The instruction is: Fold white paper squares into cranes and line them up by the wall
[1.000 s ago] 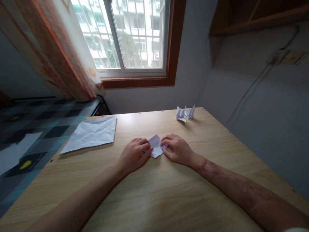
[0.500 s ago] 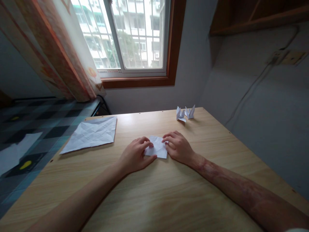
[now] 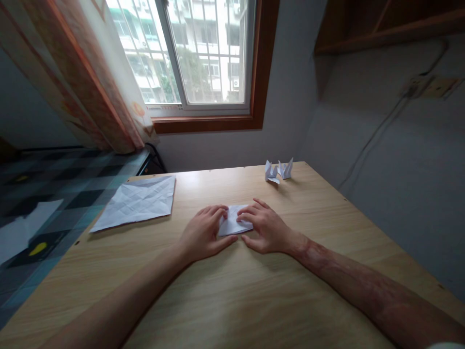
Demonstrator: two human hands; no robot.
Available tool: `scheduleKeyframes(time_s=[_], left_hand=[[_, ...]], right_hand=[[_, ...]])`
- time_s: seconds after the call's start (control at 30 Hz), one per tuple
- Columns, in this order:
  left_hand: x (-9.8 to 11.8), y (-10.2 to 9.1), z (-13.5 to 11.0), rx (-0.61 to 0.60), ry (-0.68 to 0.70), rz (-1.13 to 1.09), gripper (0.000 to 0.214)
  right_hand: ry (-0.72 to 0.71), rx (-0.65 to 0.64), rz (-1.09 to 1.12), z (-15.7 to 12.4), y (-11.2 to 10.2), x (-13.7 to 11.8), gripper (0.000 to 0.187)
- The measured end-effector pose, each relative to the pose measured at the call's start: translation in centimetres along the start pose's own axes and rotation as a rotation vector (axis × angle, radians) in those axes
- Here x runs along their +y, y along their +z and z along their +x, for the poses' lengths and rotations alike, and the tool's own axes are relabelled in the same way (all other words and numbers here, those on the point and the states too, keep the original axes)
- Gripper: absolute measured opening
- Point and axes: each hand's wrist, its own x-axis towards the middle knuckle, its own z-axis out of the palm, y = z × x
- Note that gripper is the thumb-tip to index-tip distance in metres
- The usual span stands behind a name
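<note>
A small folded white paper point(image 3: 232, 226) lies flat on the wooden table point(image 3: 232, 295), in the middle. My left hand point(image 3: 203, 234) rests at its left edge, fingers curled down onto the paper. From the right, my right hand point(image 3: 267, 228) lies over the paper with its fingers stretched flat and pressing on it. Both forearms reach in from the near edge.
A large creased white sheet point(image 3: 138, 199) lies at the table's left. Two small folded paper figures point(image 3: 278, 170) stand at the far right. A window point(image 3: 196, 53) and curtain point(image 3: 83, 72) are behind. Left of the table is a checked surface point(image 3: 43, 194).
The small paper was raised in a pointed fold between both hands; it has been laid flat, and my right hand has slid left over it.
</note>
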Motion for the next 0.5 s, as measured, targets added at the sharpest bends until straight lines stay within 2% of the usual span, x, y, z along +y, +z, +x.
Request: scheduleKeyframes(time_s=[0.27,0.5], left_hand=[[0.5,-0.3,0.1,-0.014,0.011,0.089,0.047],[0.3,0.3,0.1,0.021,0.006,0.139,0.043]], right_hand=[[0.106,0.083,-0.062,-0.2,1.3,1.8,0.044],[0.101,0.064,-0.027,-0.2,0.9,1.5,0.052]])
